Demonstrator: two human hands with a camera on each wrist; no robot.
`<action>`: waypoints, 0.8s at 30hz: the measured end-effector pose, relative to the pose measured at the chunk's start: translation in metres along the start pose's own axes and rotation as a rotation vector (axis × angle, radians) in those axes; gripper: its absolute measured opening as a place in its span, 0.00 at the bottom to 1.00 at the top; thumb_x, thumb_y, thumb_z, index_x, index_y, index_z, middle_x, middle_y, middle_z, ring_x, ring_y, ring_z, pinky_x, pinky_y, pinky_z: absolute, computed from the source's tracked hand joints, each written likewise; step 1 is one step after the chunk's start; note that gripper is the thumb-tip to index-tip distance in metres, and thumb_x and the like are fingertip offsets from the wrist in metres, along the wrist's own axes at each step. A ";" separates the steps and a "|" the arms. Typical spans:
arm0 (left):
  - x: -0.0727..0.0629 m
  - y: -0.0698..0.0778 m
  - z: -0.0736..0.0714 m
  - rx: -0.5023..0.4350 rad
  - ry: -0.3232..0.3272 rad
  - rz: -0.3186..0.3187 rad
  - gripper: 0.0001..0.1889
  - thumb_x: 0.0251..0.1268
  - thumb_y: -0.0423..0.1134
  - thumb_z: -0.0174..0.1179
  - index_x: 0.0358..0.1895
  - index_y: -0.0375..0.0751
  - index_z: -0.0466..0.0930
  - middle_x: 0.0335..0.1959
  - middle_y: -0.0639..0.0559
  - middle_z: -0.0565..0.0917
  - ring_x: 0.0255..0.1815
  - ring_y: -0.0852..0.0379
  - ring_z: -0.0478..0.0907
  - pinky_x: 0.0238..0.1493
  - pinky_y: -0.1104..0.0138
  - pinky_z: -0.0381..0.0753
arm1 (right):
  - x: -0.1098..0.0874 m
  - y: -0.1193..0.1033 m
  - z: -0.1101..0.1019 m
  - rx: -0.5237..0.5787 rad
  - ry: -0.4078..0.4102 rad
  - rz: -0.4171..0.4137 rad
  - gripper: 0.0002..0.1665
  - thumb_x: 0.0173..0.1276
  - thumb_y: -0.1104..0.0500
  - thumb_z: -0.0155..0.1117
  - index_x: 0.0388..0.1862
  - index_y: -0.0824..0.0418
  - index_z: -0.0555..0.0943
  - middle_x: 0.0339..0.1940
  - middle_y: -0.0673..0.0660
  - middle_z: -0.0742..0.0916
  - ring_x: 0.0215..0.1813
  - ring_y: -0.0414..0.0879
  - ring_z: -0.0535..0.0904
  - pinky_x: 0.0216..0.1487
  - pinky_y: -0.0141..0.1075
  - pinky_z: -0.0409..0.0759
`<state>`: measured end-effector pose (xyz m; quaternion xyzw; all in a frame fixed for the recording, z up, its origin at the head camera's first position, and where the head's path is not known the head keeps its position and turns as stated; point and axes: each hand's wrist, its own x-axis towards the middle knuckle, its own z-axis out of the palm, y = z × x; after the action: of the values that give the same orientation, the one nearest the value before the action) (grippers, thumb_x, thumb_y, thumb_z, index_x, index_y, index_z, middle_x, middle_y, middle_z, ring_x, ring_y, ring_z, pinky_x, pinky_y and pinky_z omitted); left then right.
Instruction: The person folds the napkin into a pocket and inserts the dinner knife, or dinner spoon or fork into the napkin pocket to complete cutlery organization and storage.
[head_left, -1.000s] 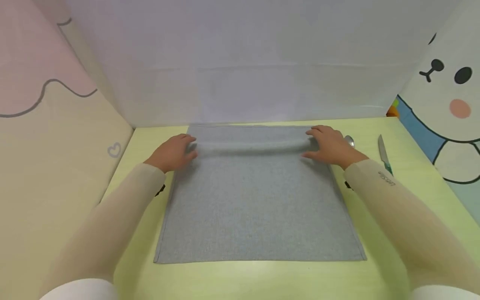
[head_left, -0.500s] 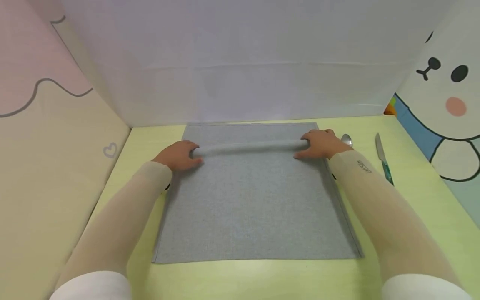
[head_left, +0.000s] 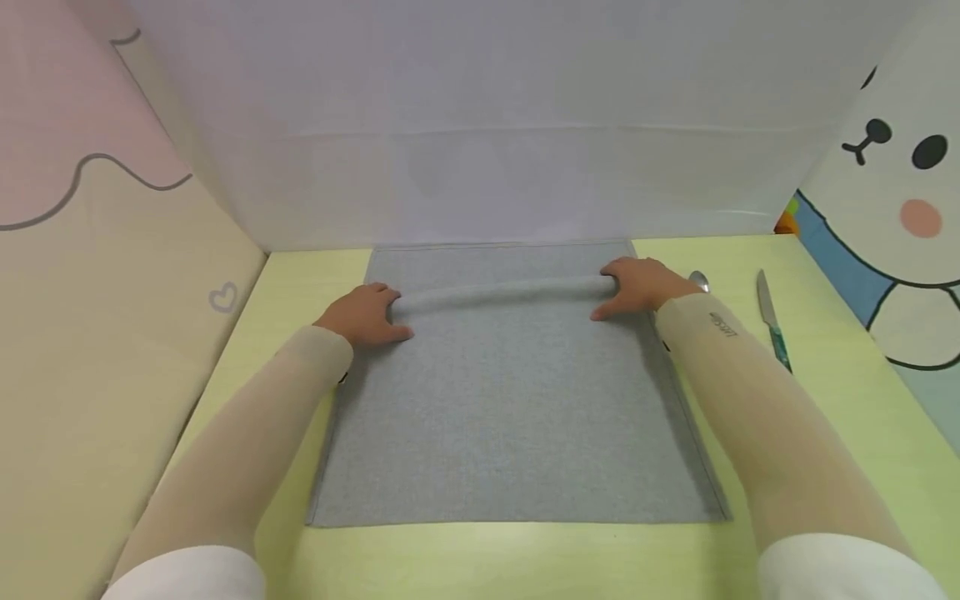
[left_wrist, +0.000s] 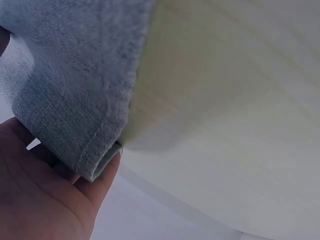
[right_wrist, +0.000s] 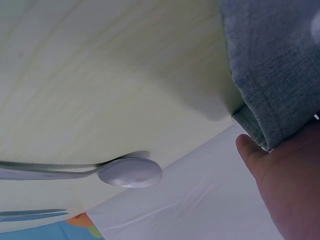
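Note:
A grey cloth [head_left: 510, 417] with hemmed edges lies on the table, and a raised ridge runs across its far part. At the ridge's left end my left hand [head_left: 363, 317] holds it, fingers behind and thumb in front. My right hand [head_left: 637, 286] grips the right end the same way. In the left wrist view, the fingers of the left hand [left_wrist: 45, 200] lie against the cloth's bent side edge [left_wrist: 95, 135]; the thumb is mostly out of frame. In the right wrist view, the right hand [right_wrist: 295, 175] touches the cloth's looped edge [right_wrist: 270, 120].
A spoon [head_left: 699, 280] lies just right of my right hand, and a green-handled knife [head_left: 772, 321] lies farther right on the pale yellow-green table [head_left: 480, 558]. A white wall sheet [head_left: 480, 125] stands behind; printed panels [head_left: 900, 208] flank both sides.
Both hands have come slightly inward over the cloth, closer around the ridge. The left end of the ridge sits a little nearer to me. Spoon and knife lie still.

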<state>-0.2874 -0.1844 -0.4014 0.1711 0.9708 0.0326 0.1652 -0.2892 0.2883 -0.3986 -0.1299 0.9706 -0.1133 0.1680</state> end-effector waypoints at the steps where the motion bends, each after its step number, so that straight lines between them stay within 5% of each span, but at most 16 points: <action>1: -0.001 0.001 0.000 -0.008 -0.007 0.000 0.45 0.67 0.62 0.62 0.77 0.33 0.64 0.78 0.33 0.61 0.78 0.35 0.58 0.73 0.42 0.63 | 0.000 0.000 0.000 -0.003 -0.007 0.000 0.58 0.59 0.32 0.75 0.77 0.65 0.68 0.77 0.67 0.69 0.77 0.67 0.61 0.73 0.63 0.60; 8: -0.008 0.003 -0.001 -0.066 -0.068 -0.012 0.53 0.63 0.65 0.64 0.81 0.34 0.54 0.82 0.33 0.51 0.82 0.36 0.49 0.77 0.43 0.56 | -0.005 -0.001 -0.001 -0.014 -0.046 -0.026 0.66 0.55 0.33 0.79 0.80 0.69 0.62 0.81 0.71 0.60 0.82 0.66 0.52 0.77 0.66 0.44; 16: -0.019 0.006 -0.002 -0.127 -0.089 0.014 0.60 0.59 0.67 0.67 0.83 0.33 0.46 0.83 0.32 0.43 0.83 0.37 0.41 0.79 0.44 0.49 | -0.012 0.003 0.003 0.047 -0.094 0.001 0.76 0.49 0.31 0.81 0.84 0.65 0.53 0.84 0.69 0.52 0.82 0.71 0.42 0.74 0.72 0.40; 24: -0.023 0.008 -0.003 -0.117 -0.113 0.014 0.62 0.59 0.67 0.68 0.83 0.33 0.43 0.84 0.32 0.39 0.84 0.36 0.38 0.79 0.43 0.47 | -0.014 0.007 0.008 0.090 -0.112 -0.036 0.79 0.50 0.31 0.81 0.85 0.65 0.47 0.85 0.69 0.47 0.84 0.65 0.37 0.76 0.68 0.35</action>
<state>-0.2655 -0.1846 -0.3905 0.1694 0.9551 0.0805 0.2293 -0.2753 0.2973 -0.4037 -0.1458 0.9511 -0.1522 0.2256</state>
